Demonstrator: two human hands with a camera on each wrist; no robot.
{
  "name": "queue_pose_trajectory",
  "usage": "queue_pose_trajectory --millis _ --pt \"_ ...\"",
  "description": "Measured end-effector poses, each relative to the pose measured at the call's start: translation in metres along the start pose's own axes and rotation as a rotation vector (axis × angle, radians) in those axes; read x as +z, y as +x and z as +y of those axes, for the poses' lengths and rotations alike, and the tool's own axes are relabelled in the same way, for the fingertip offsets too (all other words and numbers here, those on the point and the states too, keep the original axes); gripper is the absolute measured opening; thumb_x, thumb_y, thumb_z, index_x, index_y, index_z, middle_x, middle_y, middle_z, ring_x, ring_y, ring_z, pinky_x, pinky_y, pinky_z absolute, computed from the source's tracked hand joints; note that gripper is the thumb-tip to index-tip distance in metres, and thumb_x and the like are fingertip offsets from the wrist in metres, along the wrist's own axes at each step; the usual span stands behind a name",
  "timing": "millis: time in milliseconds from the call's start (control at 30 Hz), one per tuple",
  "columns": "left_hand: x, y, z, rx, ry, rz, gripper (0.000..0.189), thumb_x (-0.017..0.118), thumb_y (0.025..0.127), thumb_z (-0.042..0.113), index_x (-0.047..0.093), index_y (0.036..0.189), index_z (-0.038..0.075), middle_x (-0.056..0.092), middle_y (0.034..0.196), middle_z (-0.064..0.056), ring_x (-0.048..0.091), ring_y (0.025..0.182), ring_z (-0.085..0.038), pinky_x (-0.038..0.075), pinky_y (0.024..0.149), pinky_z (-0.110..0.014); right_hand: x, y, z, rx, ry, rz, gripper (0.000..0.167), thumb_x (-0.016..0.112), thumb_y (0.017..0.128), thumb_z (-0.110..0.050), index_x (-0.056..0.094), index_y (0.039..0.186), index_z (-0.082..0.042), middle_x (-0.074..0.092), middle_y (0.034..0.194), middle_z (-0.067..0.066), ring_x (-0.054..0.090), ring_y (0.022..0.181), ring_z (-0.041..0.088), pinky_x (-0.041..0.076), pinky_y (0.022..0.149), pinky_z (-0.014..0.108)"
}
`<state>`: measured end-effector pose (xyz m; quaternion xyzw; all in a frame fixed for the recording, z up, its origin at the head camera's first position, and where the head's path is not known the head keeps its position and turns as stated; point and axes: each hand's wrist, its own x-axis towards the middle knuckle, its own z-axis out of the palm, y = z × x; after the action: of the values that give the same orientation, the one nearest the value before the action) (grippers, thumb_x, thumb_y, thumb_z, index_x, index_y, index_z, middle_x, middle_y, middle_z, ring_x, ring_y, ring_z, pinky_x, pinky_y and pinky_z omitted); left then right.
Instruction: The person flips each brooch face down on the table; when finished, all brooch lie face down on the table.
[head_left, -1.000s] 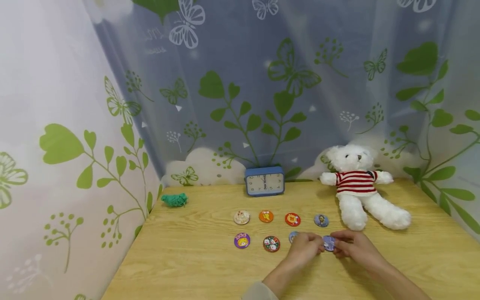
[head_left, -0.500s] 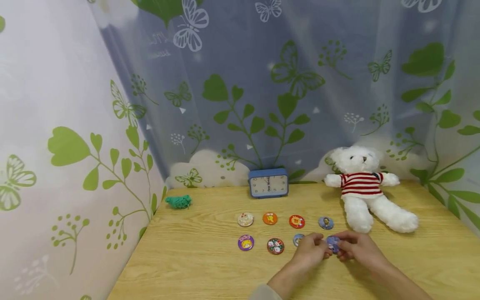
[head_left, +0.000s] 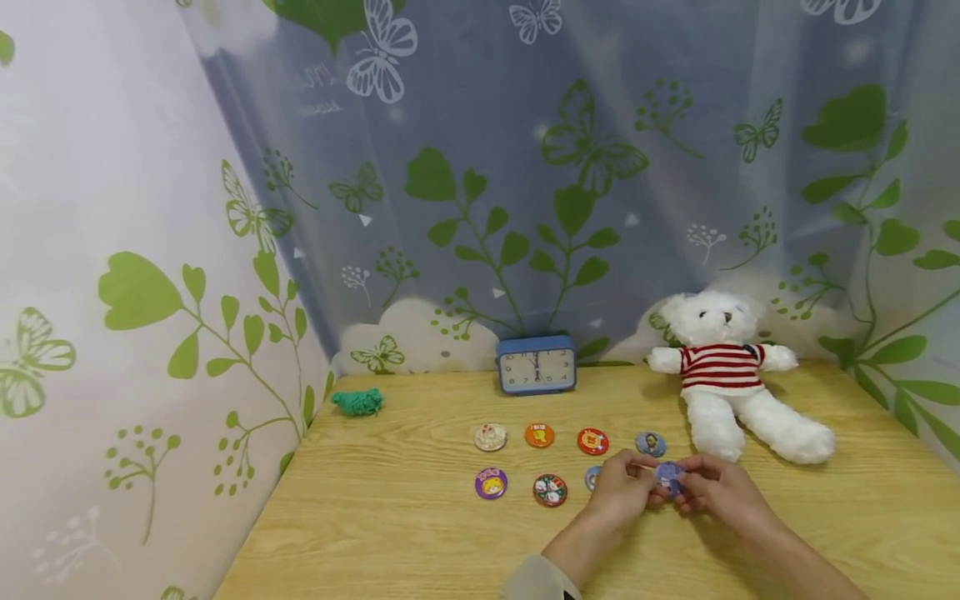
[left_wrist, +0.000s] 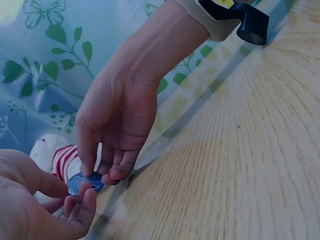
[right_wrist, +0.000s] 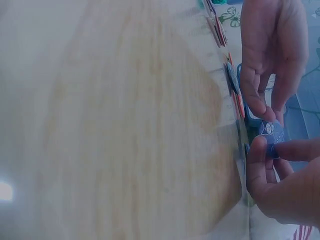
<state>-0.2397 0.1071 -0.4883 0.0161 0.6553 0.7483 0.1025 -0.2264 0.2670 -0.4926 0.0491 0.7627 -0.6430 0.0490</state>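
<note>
Between my two hands is a round purple-blue button badge [head_left: 669,479], with a pale print that is too small to make out. My left hand [head_left: 621,493] pinches its left edge, and my right hand [head_left: 722,493] pinches the right edge. In the left wrist view, fingertips of both hands meet on the badge [left_wrist: 86,183]. The right wrist view has the badge [right_wrist: 271,131] tilted, its face partly covered by fingers. Just beyond lies a blue badge with a figure [head_left: 650,444]. Another blue badge [head_left: 592,477] is partly hidden behind my left hand.
More badges lie in two rows: cream [head_left: 491,437], orange [head_left: 539,435], red [head_left: 592,442], purple [head_left: 491,483] and dark multicoloured [head_left: 550,490]. Behind them stand a blue clock [head_left: 537,365] and a white teddy bear [head_left: 723,367]. A green bundle [head_left: 357,402] lies at left.
The view has shifted slightly. Both hands have moved a little away from me with the purple-blue badge, and the left hand has come closer to the right. The other badges stay in place.
</note>
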Motion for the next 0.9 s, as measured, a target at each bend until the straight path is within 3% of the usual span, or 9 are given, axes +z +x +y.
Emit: queue_pose_trajectory --millis 367,633,900 --pt "0.0006 0.0040 -0.0091 -0.040 -0.134 0.010 0.005 0.060 0.100 -0.004 0.064 0.099 -0.005 0.066 0.088 -0.012 0.066 0.065 -0.013 0.065 0.069 -0.029 -0.0019 0.0003 -0.0039 0.041 -0.037 0.024 0.036 0.058 0.106 -0.012 0.057 0.129 0.016 0.068 0.106 0.005 0.069 0.086 0.012 0.062 0.076 0.029" --pt "-0.0001 0.0074 -0.0091 -0.089 -0.141 0.013 0.008 0.059 0.102 0.002 0.065 0.096 0.002 0.065 0.075 -0.008 0.067 0.062 -0.014 0.065 0.067 -0.032 -0.0032 -0.0004 -0.0062 0.050 -0.015 0.005 0.044 0.058 0.107 -0.016 0.052 0.134 0.018 0.068 0.108 0.005 0.069 0.090 0.011 0.061 0.081 0.027" --pt "-0.0014 0.0080 -0.0090 -0.117 -0.153 0.019 0.008 0.059 0.102 0.003 0.065 0.097 0.002 0.067 0.076 -0.009 0.073 0.069 -0.020 0.066 0.068 -0.033 -0.0024 -0.0009 -0.0047 0.025 0.054 -0.016 0.042 0.060 0.106 -0.014 0.053 0.132 0.018 0.068 0.108 0.002 0.070 0.092 0.008 0.060 0.085 0.023"
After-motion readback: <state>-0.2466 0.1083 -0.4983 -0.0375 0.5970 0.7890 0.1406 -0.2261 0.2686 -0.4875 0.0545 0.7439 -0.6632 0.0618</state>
